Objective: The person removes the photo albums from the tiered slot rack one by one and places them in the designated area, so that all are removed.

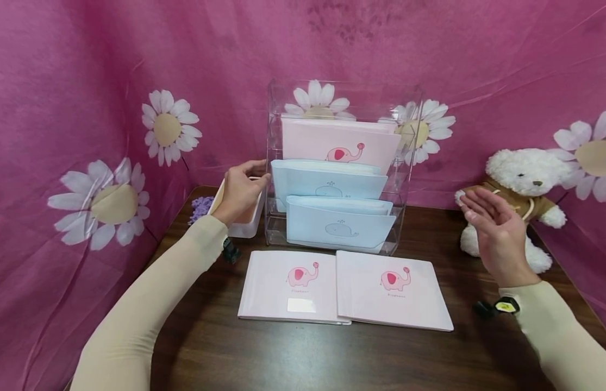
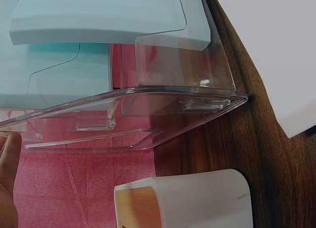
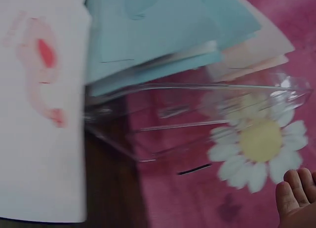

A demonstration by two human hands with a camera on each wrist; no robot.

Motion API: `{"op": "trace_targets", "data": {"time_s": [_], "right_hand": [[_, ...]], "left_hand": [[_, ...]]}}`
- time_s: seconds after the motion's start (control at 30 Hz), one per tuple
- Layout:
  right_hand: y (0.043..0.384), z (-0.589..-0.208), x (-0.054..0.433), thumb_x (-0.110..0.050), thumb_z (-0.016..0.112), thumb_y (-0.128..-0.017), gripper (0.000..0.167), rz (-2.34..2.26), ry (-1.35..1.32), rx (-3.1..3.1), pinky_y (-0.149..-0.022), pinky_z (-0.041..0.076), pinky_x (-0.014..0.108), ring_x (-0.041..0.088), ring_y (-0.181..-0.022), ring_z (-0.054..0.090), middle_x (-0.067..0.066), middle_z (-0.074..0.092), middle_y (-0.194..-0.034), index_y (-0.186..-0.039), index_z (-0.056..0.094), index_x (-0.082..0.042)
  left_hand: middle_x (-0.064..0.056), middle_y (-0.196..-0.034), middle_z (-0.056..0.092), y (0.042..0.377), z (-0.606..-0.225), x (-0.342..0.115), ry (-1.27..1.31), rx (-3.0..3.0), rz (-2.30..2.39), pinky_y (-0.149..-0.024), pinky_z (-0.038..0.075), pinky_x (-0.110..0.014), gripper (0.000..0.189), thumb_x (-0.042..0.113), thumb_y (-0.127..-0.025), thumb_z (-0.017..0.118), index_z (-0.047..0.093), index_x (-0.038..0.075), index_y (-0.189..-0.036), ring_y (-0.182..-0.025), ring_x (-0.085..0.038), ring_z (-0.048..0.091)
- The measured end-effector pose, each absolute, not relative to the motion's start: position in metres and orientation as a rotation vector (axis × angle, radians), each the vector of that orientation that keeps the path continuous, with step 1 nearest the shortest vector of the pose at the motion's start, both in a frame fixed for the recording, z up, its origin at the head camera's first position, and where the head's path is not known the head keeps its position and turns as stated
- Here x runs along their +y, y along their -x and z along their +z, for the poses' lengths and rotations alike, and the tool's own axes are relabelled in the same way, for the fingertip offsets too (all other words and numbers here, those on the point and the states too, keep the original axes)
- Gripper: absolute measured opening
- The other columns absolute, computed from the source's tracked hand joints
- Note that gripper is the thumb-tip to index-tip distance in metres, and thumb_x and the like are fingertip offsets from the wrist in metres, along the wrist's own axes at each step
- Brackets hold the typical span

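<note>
A clear acrylic rack [image 1: 407, 179] with stepped tiers holds a pink elephant booklet [image 1: 307, 138] at the top and blue whale booklets [image 1: 312, 222] in the tiers below. My left hand [image 1: 241, 190] is at the rack's left side, its fingertips right at the side panel; in the left wrist view fingers [image 2: 9, 164] show at the panel's edge. Two pink elephant booklets, a left one [image 1: 268, 282] and a right one [image 1: 366, 293], lie flat before the rack, edges overlapping. My right hand [image 1: 500, 233] is raised to the right, fingers extended, holding nothing.
A white bin [image 1: 251, 228] stands left of the rack, under my left hand, with a purple flower bunch [image 1: 201, 209] beside it. A white teddy bear [image 1: 523, 168] in a brown top sits behind my right hand. Pink daisy-print cloth [image 1: 224, 65] hangs around the wooden table [image 1: 234, 358].
</note>
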State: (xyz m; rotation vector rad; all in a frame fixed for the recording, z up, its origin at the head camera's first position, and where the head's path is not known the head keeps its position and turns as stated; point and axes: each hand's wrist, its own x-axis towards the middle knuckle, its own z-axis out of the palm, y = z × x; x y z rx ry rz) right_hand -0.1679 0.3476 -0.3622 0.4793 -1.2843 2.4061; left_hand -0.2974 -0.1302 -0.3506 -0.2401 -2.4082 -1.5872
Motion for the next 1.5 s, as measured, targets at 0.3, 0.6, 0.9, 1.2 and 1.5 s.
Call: {"op": "trace_targets", "data": {"time_s": [0.3,0.6,0.9,1.2,1.5], "right_hand": [[0.187,-0.316,0.339,0.032,0.044,-0.085,0.052,2.355,-0.547,-1.169,-0.096,0.059,0.031,0.036,-0.112,0.069,0.029,0.068,-0.12,-0.136,0.044,0.022],[0.211,-0.289,0.309,0.028,0.056,-0.083,0.052,2.199,-0.545,-1.347,-0.098,0.057,0.028,0.031,-0.114,0.069,0.026,0.068,-0.124,-0.133,0.05,0.018],[0.24,-0.271,0.283,0.024,0.06,-0.083,0.052,2.17,-0.619,-1.464,-0.101,0.055,0.027,0.026,-0.116,0.068,0.02,0.069,-0.124,-0.133,0.053,0.013],[0.261,-0.258,0.26,0.016,0.065,-0.085,0.055,2.091,-0.612,-1.705,-0.103,0.053,0.021,0.02,-0.118,0.066,0.01,0.069,-0.126,-0.138,0.052,0.009],[0.283,-0.251,0.245,0.014,0.067,-0.087,0.056,2.145,-0.558,-1.805,-0.098,0.054,0.018,0.02,-0.121,0.064,0.009,0.067,-0.127,-0.139,0.05,0.008]], "left_hand": [[-0.011,-0.114,0.076,0.297,-0.351,-0.129,0.246,-2.408,-1.579,-0.088,0.06,-0.032,0.04,0.016,-0.091,0.074,0.069,0.011,-0.131,-0.103,-0.02,0.071],[-0.01,-0.115,0.075,0.296,-0.35,-0.13,0.221,-2.42,-1.591,-0.092,0.06,-0.036,0.04,0.018,-0.092,0.073,0.069,0.013,-0.131,-0.105,-0.02,0.071],[-0.01,-0.114,0.075,0.295,-0.349,-0.129,0.207,-2.426,-1.593,-0.092,0.06,-0.036,0.04,0.017,-0.092,0.073,0.069,0.012,-0.131,-0.104,-0.02,0.071],[-0.012,-0.114,0.075,0.295,-0.349,-0.13,0.243,-2.411,-1.578,-0.092,0.06,-0.037,0.04,0.015,-0.091,0.073,0.069,0.009,-0.131,-0.104,-0.021,0.071],[-0.012,-0.114,0.076,0.295,-0.349,-0.129,0.235,-2.405,-1.58,-0.092,0.06,-0.035,0.039,0.015,-0.091,0.074,0.07,0.01,-0.13,-0.104,-0.022,0.071]]}}
